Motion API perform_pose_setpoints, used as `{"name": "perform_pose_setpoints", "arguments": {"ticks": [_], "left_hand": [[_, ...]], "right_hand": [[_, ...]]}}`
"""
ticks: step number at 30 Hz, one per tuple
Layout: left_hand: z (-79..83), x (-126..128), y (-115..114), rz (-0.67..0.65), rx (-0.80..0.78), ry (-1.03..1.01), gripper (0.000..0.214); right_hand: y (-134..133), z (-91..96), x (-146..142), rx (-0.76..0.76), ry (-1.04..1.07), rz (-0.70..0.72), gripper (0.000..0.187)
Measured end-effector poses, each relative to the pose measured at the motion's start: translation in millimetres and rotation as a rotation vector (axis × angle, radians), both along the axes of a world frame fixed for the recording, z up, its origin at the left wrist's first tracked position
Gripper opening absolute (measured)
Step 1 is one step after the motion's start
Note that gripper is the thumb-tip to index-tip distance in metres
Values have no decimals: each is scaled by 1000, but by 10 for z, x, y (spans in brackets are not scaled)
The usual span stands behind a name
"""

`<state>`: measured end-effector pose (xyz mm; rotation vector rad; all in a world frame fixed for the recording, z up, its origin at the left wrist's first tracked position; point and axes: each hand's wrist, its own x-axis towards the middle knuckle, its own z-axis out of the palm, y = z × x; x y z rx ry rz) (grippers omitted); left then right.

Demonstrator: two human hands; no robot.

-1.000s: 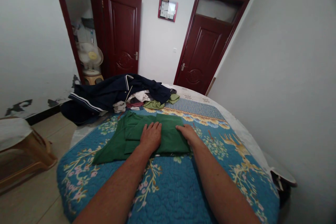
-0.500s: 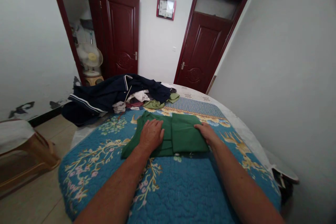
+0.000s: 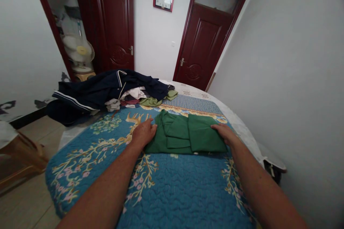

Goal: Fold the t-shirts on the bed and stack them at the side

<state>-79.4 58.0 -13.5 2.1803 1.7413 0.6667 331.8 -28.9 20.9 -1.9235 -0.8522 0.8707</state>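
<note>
On green cloth, half-curled hands.

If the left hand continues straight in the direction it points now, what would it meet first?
The left hand would probably meet the left end of the green cloth first; it may already touch it.

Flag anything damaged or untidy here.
The left wall has dark, ragged patches low down, as if paint had flaked off. At the far left, a navy garment lies crumpled over other clothes, unlike the folded green cloth.
</note>
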Motion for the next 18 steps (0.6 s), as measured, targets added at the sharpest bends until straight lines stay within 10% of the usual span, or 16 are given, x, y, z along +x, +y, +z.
{"name": "perform_pose_setpoints", "arguments": {"ticks": [10, 18], "left_hand": [[30, -9, 25, 0, -63, 25, 53], [-2, -27, 92, -28, -99, -151, 47]], "right_hand": [[174, 752, -448, 33, -516, 144, 21], [602, 889, -1721, 100, -694, 361, 15]]}}
